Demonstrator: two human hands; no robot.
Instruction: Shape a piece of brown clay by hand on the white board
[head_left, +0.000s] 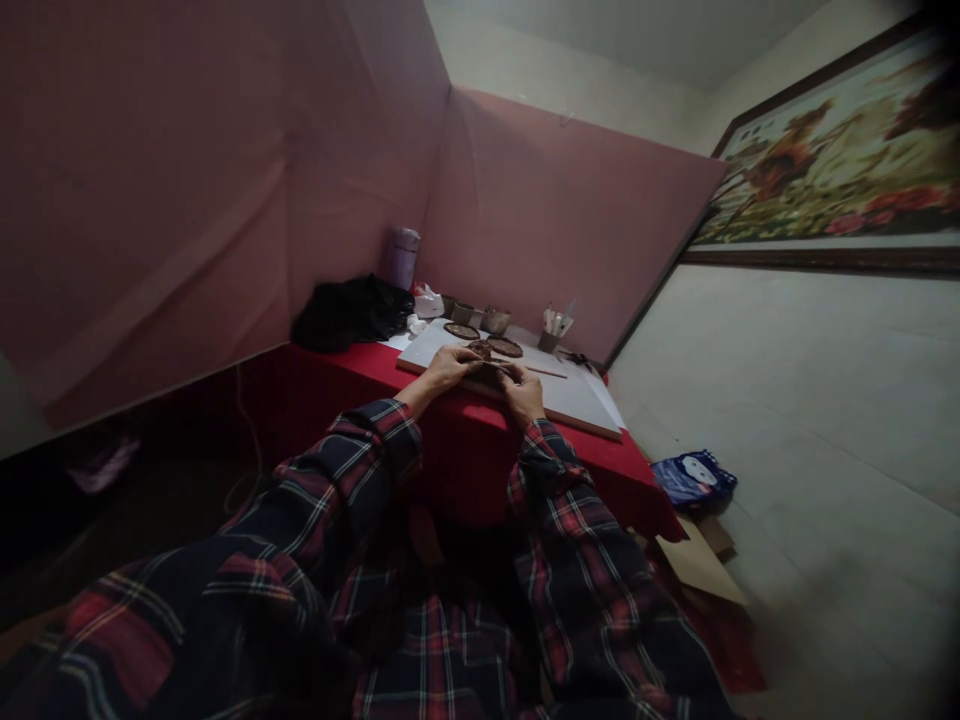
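Near the front edge of a pale board (581, 405), my left hand (450, 367) and my right hand (523, 390) face each other with fingers pinched. Between their fingertips is a small brown clay-like piece (491, 364), too small and dark to make out its exact shape. Just behind the fingertips lies a brown lump (480, 350), partly hidden by my left hand. Two flat brown discs, a left one (461, 330) and a right one (504, 346), lie farther back on the board. A thin stick (551, 372) rests to the right of my hands.
Small brown pots (495, 320) stand behind the board. A holder with several tools (553, 328) is at the back right. Black cloth or bag (352, 312) and a purple bottle (405, 258) sit at left. Red cloth (337, 375) covers the table; pink fabric (555, 210) hangs behind.
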